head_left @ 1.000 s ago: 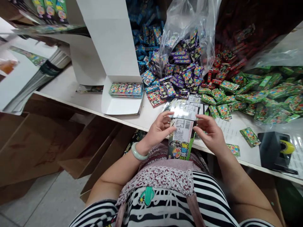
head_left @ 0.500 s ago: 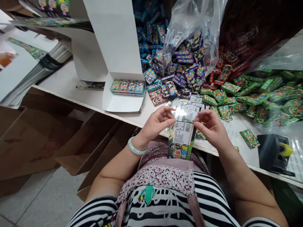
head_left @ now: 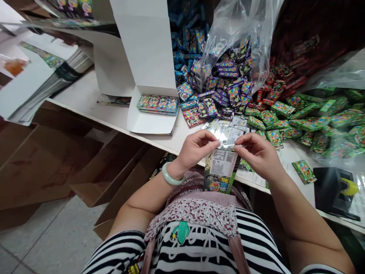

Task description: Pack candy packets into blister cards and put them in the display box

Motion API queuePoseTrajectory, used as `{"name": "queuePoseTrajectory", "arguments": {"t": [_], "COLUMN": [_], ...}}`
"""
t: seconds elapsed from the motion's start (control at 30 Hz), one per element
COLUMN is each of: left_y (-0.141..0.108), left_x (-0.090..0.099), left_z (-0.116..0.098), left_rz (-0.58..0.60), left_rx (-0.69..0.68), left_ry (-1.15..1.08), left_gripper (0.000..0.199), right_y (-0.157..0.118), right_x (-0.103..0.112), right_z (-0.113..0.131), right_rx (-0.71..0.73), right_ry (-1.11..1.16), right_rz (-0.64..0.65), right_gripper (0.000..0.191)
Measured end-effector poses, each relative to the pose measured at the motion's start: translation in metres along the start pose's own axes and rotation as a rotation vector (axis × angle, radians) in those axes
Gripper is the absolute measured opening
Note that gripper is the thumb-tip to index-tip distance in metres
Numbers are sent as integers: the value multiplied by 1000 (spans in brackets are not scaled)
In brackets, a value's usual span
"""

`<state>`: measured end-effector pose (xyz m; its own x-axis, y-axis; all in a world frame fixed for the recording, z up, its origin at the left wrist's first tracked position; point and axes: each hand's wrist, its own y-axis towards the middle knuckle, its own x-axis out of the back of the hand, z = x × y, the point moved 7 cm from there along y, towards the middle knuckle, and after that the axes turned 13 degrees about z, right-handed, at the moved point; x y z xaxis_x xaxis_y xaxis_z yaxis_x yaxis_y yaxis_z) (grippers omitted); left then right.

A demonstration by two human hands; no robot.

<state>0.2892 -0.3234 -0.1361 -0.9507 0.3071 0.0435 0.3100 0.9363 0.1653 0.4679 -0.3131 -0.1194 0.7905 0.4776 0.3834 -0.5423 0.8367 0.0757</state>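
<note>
Left hand (head_left: 196,150) slides inward at top of printed box (head_left: 219,171), nearer right hand (head_left: 261,156) than second ago. Thumb and forefinger drawn together on each; exactly what they pinch, cannot tell. Box sits between table edge (head_left: 155,145) and apron (head_left: 194,213), lower end hard to make out. Glare on printed sheets (head_left: 236,131) behind. Red packets (head_left: 281,84) fade into shadow.

On the wrist of your left hand (head_left: 198,150) you wear a smooth, pale green bangle (head_left: 169,178). Your black-and-white striped shirt (head_left: 258,234) has short sleeves (head_left: 116,245), a green motif (head_left: 183,232) and looping white lines (head_left: 201,243) on the front. Your apron (head_left: 196,213) is maroon-flowered, with pinkish striped straps (head_left: 238,253).
</note>
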Motion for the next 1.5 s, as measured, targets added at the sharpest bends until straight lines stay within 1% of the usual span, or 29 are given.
{"name": "queuePoseTrajectory", "arguments": {"t": [0.07, 0.1, 0.2, 0.27, 0.33, 0.43, 0.5, 0.6, 0.7, 0.83, 0.87, 0.93, 0.97, 1.03, 1.1, 1.13, 1.17, 1.23, 1.27, 1.3, 1.33, 1.4, 1.43, 1.5], "left_y": [2, 3, 2, -1, -5, -11, -12, -11, -8, -6, -6, -4, -4, -3, -1, -1, -1, 0, 0, 0, 1, 1, 2, 2], "left_x": [0, -1, -3, -2, -1, 0, -1, -4, -7, -11, -11, -11, -10, -6, -3, -1, 0, 2, 3, 3, 4, 4, 3, 3], "left_z": [0, -1, -3, -2, -1, 3, 7, 14, 14, 6, 6, 9, 13, 19, 22, 24, 25, 28, 30, 31, 33, 35, 35, 35], "left_rz": [-7, 4, 91, 155, 203, 245, 238, 181, 161, 200, 202, 191, 177, 145, 119, 112, 108, 97, 91, 83, 75, 63, 60, 63], "left_rx": [18, 5, -59, -85, -113, -162, -169, -143, -130, -197, -195, -149, -115, -56, -28, -22, -18, -8, -5, -4, -3, -4, -4, -10], "left_ry": [-12, -20, -74, -109, -114, -74, -36, -7, 26, 93, 94, 89, 85, 81, 83, 84, 87, 97, 102, 108, 113, 120, 122, 133], "left_gripper": [20, 20, 22, 22, 21, 13, 11, 11, 14, 9, 9, 8, 8, 8, 8, 8, 8, 8, 8, 8, 8, 8, 7, 7], "right_y": [6, 7, 7, 3, -3, -12, -18, -22, -25, -27, -27, -25, -24, -22, -25, -31, -39, -62, -76, -89, -99, -110, -112, -112], "right_x": [-1, -2, -5, -7, -8, -11, -14, -16, -15, -16, -17, -20, -20, -19, -6, 7, 25, 71, 94, 114, 129, 146, 149, 149], "right_z": [-3, -3, -1, 1, 3, 6, 8, 7, 3, -3, -5, -8, -10, -18, -34, -47, -63, -101, -120, -137, -153, -177, -186, -194], "right_rx": [-62, -77, -75, -46, 7, 145, 238, 290, 291, 292, 287, 265, 247, 199, 119, 65, 0, -162, -244, -331, -420, -550, -585, -606], "right_ry": [63, 76, 84, 68, 39, -82, -209, -323, -306, -202, -172, -113, -81, -4, 76, 100, 99, 14, -71, -167, -274, -423, -460, -475], "right_rz": [34, 60, 133, 163, 166, 125, 75, -9, -81, -173, -184, -184, -163, -75, -4, -14, -68, -271, -379, -459, -486, -457, -431, -397], "right_gripper": [21, 23, 25, 23, 19, 10, 3, 7, 9, 6, 4, 5, 6, 9, 18, 22, 24, 24, 23, 23, 23, 25, 25, 25]}}
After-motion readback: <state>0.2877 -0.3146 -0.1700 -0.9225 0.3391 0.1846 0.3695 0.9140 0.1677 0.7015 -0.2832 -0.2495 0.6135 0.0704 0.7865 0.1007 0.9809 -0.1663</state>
